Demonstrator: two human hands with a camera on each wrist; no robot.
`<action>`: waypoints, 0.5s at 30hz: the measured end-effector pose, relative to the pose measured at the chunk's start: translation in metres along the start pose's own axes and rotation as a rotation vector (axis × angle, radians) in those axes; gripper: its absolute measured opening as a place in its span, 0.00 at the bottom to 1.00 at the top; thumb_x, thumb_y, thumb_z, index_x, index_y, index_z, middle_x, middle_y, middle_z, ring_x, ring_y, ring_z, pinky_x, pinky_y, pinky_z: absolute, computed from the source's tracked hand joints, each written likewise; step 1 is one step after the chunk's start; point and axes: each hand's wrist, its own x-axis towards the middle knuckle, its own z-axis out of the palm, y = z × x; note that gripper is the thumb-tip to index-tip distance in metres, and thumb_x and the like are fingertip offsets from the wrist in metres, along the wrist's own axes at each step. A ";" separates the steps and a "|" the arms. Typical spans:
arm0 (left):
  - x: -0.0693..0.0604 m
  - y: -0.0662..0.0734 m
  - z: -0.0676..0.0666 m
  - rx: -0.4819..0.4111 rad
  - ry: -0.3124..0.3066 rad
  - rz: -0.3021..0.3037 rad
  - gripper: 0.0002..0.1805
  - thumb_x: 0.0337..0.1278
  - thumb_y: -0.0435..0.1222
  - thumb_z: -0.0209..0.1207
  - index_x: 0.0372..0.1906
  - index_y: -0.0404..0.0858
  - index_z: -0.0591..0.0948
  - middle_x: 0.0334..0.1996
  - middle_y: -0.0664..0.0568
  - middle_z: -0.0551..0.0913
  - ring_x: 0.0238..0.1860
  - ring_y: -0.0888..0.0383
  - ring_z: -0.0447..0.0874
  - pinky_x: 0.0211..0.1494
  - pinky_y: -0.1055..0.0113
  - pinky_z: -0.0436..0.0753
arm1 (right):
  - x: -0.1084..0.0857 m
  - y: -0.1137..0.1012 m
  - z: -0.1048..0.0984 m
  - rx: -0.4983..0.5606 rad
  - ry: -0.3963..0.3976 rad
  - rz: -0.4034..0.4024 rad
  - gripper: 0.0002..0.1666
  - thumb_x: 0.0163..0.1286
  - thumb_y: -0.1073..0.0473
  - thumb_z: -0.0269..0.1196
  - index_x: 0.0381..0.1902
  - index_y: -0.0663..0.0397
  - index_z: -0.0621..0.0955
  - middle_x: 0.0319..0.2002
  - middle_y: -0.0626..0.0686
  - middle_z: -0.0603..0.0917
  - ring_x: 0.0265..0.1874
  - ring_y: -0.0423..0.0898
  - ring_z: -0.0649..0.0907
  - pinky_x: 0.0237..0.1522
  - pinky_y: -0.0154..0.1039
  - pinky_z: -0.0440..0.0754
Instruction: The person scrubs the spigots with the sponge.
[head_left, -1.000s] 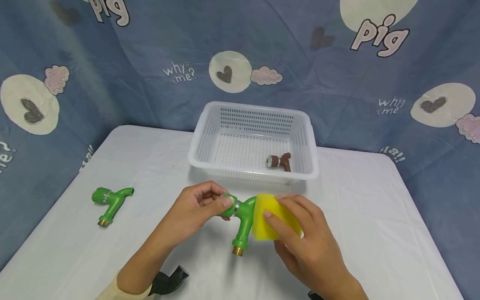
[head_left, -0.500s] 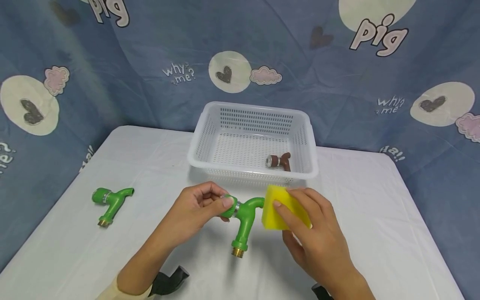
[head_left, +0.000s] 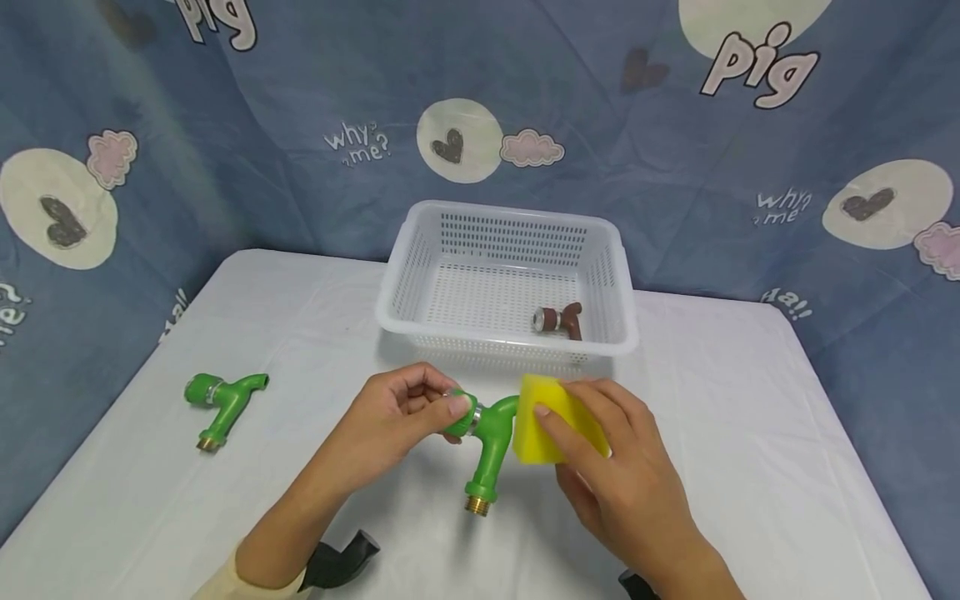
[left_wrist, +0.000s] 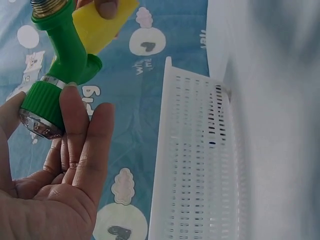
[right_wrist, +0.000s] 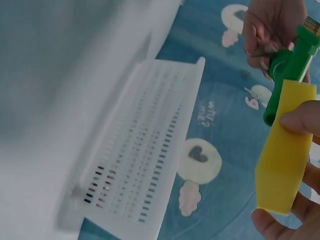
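Observation:
My left hand [head_left: 408,421] pinches the ribbed knob of a green faucet [head_left: 492,437] between thumb and fingers, holding it above the table with its brass thread pointing down. In the left wrist view the knob's metal end cap shows beside the fingers of the left hand [left_wrist: 75,165]. My right hand [head_left: 626,467] grips a yellow sponge [head_left: 543,425] against the spout end of the faucet, covering the spout's tip. From the right wrist, the sponge [right_wrist: 287,150] overlaps the green faucet [right_wrist: 297,62], with the thumb pressing on its face.
A white perforated basket [head_left: 502,340] stands at the back, holding a small brown faucet [head_left: 558,320]. Another green faucet [head_left: 225,407] lies on the left of the white-covered table [head_left: 750,433]. A black curved piece [head_left: 341,562] shows near the left forearm. A patterned blue curtain [head_left: 300,192] hangs behind.
The right hand moved the sponge right and up, uncovering the spout's end, then brought it back left over the spout. The left hand and faucet stayed nearly still.

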 end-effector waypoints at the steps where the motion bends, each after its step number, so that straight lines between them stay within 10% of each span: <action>1: 0.000 0.000 0.000 0.001 0.000 0.001 0.13 0.72 0.41 0.66 0.48 0.34 0.82 0.41 0.43 0.89 0.38 0.42 0.89 0.49 0.54 0.89 | -0.001 0.001 -0.001 -0.006 -0.007 0.018 0.39 0.49 0.68 0.70 0.64 0.51 0.83 0.63 0.66 0.78 0.61 0.68 0.75 0.76 0.38 0.62; 8: 0.001 -0.003 0.001 -0.015 -0.010 0.004 0.13 0.72 0.41 0.66 0.48 0.34 0.83 0.41 0.43 0.89 0.38 0.42 0.89 0.50 0.54 0.89 | 0.001 -0.007 -0.002 0.023 0.038 0.040 0.23 0.79 0.53 0.51 0.63 0.53 0.83 0.64 0.65 0.78 0.61 0.67 0.74 0.75 0.34 0.62; 15: 0.001 -0.002 0.003 0.005 -0.013 -0.010 0.13 0.72 0.42 0.66 0.48 0.35 0.83 0.40 0.43 0.89 0.38 0.43 0.89 0.49 0.54 0.89 | 0.003 -0.013 0.002 0.050 0.015 -0.063 0.22 0.76 0.58 0.54 0.63 0.53 0.83 0.62 0.65 0.80 0.59 0.67 0.76 0.74 0.42 0.66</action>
